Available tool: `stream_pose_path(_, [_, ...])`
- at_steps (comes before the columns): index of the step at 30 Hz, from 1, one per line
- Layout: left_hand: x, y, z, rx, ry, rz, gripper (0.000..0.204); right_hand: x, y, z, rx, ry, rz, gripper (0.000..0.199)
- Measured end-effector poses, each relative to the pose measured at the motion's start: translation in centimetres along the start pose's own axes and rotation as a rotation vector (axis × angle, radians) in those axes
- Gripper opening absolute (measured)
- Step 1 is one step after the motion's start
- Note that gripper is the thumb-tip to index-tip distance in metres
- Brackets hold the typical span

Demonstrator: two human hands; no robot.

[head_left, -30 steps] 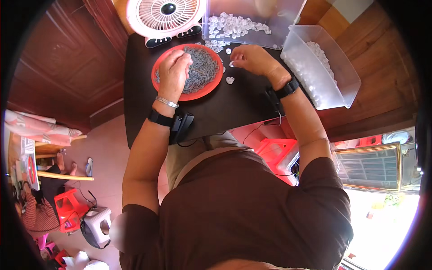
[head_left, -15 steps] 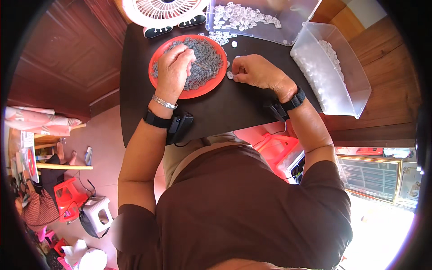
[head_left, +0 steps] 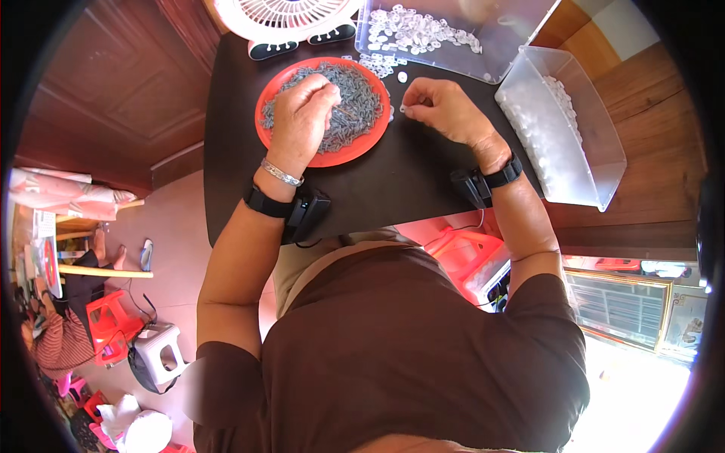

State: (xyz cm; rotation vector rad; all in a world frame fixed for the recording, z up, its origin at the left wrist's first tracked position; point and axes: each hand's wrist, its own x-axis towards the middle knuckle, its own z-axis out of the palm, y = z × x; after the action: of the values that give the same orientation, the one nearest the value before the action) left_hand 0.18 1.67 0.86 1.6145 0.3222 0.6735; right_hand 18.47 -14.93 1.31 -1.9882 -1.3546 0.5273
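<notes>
My left hand [head_left: 300, 113] is closed above a round red plate [head_left: 266, 140] heaped with small grey screw-like pieces [head_left: 355, 94]. Its thumb and fingers press together, and whatever they may hold is hidden. To the right of the plate, my right hand [head_left: 451, 112] pinches a small white plastic piece [head_left: 403, 109] at the fingertips, just above the dark table. Another white piece [head_left: 402, 77] lies on the table beyond that hand. More white pieces [head_left: 379, 63] are scattered between the plate and a clear bin.
The clear plastic bin [head_left: 495, 53] at the back holds white pieces. A second translucent bin [head_left: 559, 136] stands right, also with white pieces. A white fan [head_left: 287, 16] is at the back left. Below the dark tabletop [head_left: 377, 195] sits a red stool [head_left: 464, 257]. Another person sits far left.
My right hand has shifted slightly up and away from the plate, with the white piece at its fingertips. My left hand stays closed over the plate. The whole view has shifted a little.
</notes>
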Motion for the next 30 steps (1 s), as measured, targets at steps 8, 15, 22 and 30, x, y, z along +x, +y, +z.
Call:
stream_pose_path(8, [-0.1, -0.4, -0.1, -0.018, -0.048, 0.013, 0.015, 3.8, -4.3, 0.4, 0.66, -0.198, -0.031, 0.014])
stream_pose_path(15, [0.1, -0.9, -0.2, -0.086, 0.006, 0.061, 0.016, 5.4, -5.6, 4.0, 0.813, -0.098, -0.201, 0.024])
stream_pose_path(22, [0.3, -0.9, -0.6, -0.162, 0.046, 0.03, 0.018, 5.4, -4.7, 5.1, 0.802, -0.077, -0.313, 0.015])
stream_pose_path(30, [0.3, -1.0, -0.4, -0.16, 0.071, -0.037, 0.022, 4.9, -4.5, 6.4, 0.896, 0.069, -0.158, 0.007])
